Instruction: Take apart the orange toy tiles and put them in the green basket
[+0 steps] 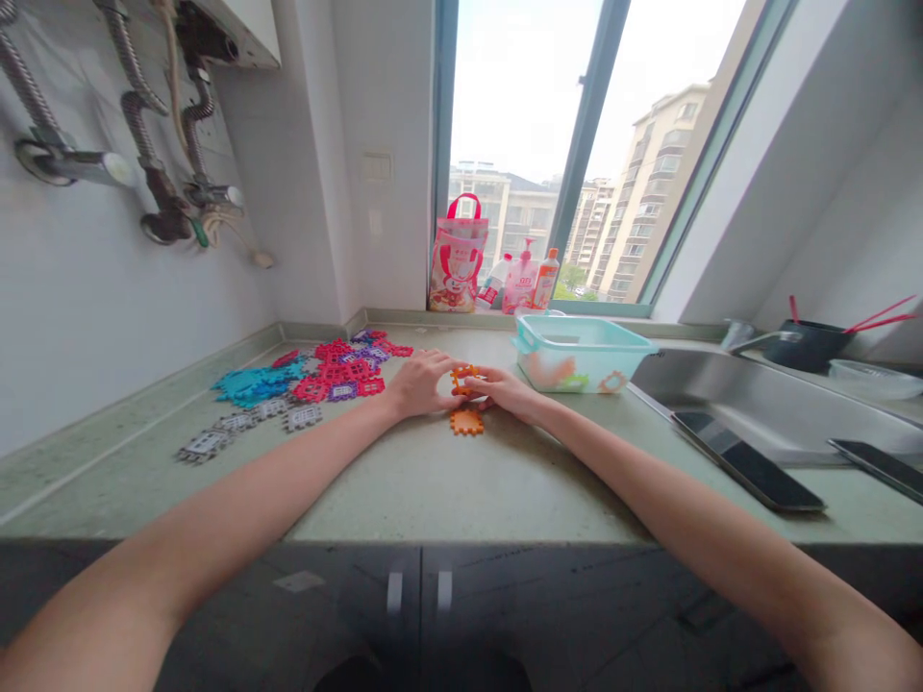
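Observation:
Both hands meet over the counter around an orange window-frame building tile (462, 379), which stands upright. My left hand (425, 383) grips its left side and my right hand (497, 389) pinches it from the right. Just below them a second orange tile (467, 422) with notched edges lies on the counter; whether the two tiles are joined I cannot tell. To the left of my left hand are heaps of red tiles (342, 363), blue tiles (256, 384) and grey tiles (209, 442), with some purple ones among the red.
A turquoise plastic tub (587, 336) with a few tiles inside stands right of my hands. Beyond it is a steel sink (750, 404), with a black phone (742, 461) on its front edge. Bottles (525, 279) and a pink bag (459, 259) line the windowsill.

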`<state>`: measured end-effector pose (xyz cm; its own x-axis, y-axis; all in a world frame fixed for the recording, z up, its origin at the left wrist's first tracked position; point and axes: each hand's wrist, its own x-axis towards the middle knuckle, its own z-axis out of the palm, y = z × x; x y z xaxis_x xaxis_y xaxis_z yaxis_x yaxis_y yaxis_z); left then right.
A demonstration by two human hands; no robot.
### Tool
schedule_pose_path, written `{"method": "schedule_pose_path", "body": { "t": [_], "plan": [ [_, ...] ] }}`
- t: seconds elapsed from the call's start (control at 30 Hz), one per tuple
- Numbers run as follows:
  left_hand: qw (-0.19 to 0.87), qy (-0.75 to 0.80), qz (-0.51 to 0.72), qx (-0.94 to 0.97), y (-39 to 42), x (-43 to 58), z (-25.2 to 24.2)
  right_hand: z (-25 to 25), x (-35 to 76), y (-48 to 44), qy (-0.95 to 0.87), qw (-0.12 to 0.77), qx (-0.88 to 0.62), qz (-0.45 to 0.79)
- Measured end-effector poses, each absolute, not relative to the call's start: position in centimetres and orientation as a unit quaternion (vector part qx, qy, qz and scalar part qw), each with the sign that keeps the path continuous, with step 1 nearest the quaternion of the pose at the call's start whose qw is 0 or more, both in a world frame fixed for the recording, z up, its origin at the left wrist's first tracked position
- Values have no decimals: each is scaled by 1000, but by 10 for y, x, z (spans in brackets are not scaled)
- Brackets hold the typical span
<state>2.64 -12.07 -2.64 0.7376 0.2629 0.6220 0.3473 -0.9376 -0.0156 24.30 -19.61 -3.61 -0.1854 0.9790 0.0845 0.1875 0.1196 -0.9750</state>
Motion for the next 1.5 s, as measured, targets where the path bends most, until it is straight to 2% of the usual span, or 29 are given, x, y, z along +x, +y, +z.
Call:
{"method": "schedule_pose_path", "body": {
  "t": [0.17, 0.33, 0.63, 0.97, 1.2, 1.5],
  "plan": [
    [26, -262, -284, -922, -116, 27, -30, -46, 267, -176, -608, 475, -539, 337],
    [20, -347, -253, -903, -119, 28, -29, -56, 282, -142, -654, 407, -620, 149],
    [-35, -394, -198, -897, -128, 27, -24, -51, 248, -22, -682, 280, -674, 44],
    [-42, -325, -159, -931, -122, 21, -23, -47, 239, 86, -689, 191, -699, -3],
    [-48, -340, -162, -925, -117, 21, -26, -40, 232, 57, -699, 196, -688, -12],
    [-61, -339, -171, -923, -119, 15, -17, -38, 242, -79, -738, 248, -628, -9]
  ]
}}
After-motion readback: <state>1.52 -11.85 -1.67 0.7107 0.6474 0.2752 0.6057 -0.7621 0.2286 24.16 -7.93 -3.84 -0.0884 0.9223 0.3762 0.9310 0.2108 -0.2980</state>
